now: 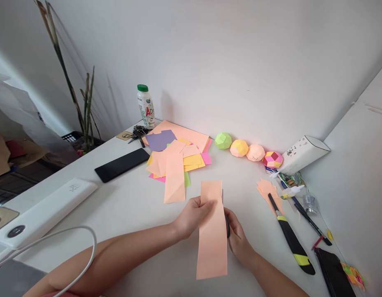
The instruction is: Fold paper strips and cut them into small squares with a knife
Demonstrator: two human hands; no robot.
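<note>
A long peach paper strip (212, 235) is held upright over the white table (129, 206). My left hand (192, 214) pinches its left edge, thumb on the front. My right hand (237, 237) is behind the strip's right edge, fingers closed round a dark object that looks like scissors, mostly hidden by the paper. Beyond the hands, a folded peach strip (174, 177) lies at the front of a pile of coloured papers (178, 152).
Paper polyhedra in a row by the wall: green (223, 140), yellow (239, 148), peach (255, 152), pink-yellow (273, 159). A black phone (122, 164), a bottle (146, 106), keys (138, 133), a white box (304, 153), a knife (291, 237), pens (305, 214), a white device (45, 210) with a cable.
</note>
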